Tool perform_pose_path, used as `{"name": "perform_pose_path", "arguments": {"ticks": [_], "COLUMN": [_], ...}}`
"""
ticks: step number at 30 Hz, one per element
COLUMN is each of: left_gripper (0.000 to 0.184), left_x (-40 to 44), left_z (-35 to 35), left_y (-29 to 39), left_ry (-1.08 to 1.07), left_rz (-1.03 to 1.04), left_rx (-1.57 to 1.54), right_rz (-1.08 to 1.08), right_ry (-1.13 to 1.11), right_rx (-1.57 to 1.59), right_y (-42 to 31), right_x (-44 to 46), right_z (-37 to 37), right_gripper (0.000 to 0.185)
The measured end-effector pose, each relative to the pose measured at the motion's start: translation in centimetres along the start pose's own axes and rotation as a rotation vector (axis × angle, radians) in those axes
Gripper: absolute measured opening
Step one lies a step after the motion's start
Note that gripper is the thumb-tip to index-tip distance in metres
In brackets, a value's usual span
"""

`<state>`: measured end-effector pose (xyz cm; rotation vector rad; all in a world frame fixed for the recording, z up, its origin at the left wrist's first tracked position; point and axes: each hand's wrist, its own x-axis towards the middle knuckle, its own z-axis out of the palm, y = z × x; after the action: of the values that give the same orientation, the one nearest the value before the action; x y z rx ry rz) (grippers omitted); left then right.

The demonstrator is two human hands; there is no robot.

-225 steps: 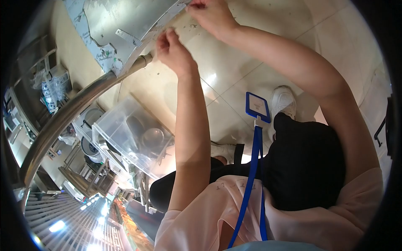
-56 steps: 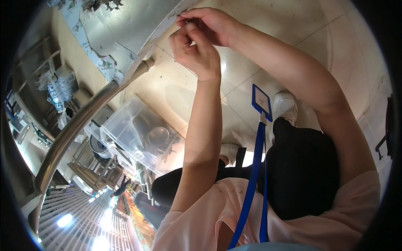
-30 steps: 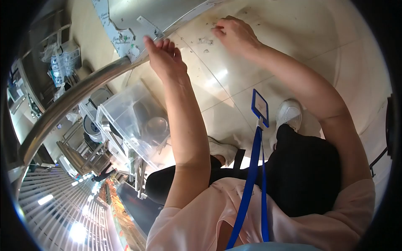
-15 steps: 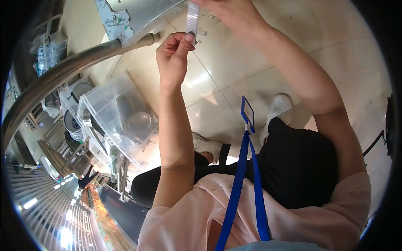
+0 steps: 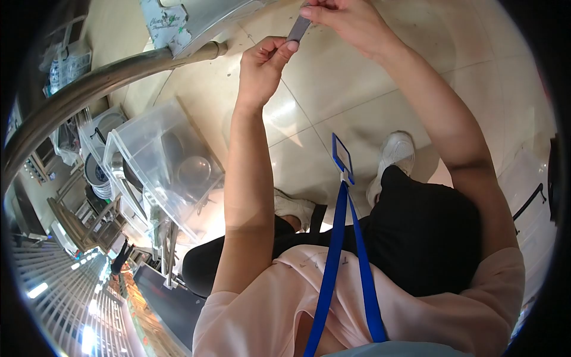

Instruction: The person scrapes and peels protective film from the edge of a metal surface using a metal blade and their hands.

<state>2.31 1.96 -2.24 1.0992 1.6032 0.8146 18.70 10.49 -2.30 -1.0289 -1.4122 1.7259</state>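
Note:
A short, flat grey strip [image 5: 298,28] is stretched at a slant between my two hands at the top of the view. My left hand [image 5: 264,65] pinches its lower end between thumb and fingers. At its upper end, my right hand [image 5: 348,21] grips it with closed fingers, partly cut off by the frame edge. Left of my hands is a metal sheet [image 5: 208,21] with torn printed film [image 5: 163,24] at its corner. Neither hand touches the sheet.
A curved metal tube [image 5: 95,83] runs below the sheet. A clear plastic bin [image 5: 160,143] with bowls inside stands on the left, beside racks and dishes. A badge [image 5: 342,157] hangs from a blue lanyard [image 5: 333,256]. A distant person [image 5: 121,257] is at lower left.
Apart a second ago, my hands now hold one strip between them. Since half a second ago, the strip has turned from pale to grey and shifted right, away from the sheet.

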Motion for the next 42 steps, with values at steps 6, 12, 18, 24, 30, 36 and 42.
{"name": "perform_pose_path", "arguments": {"ticks": [6,12,18,24,30,36,42], "left_gripper": [0.024,0.025,0.033,0.045,0.015,0.012,0.009], "left_x": [0.0,0.0,0.4,-0.2,-0.1,1.0,2.8], "left_z": [-1.0,-0.6,1.9,-0.2,-1.0,-0.4,0.5], "left_y": [-1.8,-2.5,-1.6,0.9,1.9,2.8,0.7], "left_ry": [-0.073,0.037,0.413,0.093,0.127,0.515,0.333], "left_rz": [-0.027,0.033,0.059,-0.599,-0.575,0.15,0.039], "left_rx": [0.028,-0.09,0.105,-0.663,-0.804,-0.338,-0.774], "right_rz": [-0.014,0.071,0.03,-0.409,-0.867,-0.139,0.056], "right_ry": [0.103,0.193,0.108,0.045,-0.006,-0.131,0.055], "right_rx": [0.142,0.238,0.213,0.17,-0.167,0.16,0.769], "right_y": [1.6,1.3,1.5,0.4,3.2,6.5,5.8], "right_x": [0.2,0.6,0.5,-2.3,-3.8,-3.2,-1.1], "right_z": [-0.8,-1.9,-1.6,-0.5,1.2,2.8,3.3], "right_gripper": [0.007,0.007,0.006,0.008,0.019,0.061,0.009]}}
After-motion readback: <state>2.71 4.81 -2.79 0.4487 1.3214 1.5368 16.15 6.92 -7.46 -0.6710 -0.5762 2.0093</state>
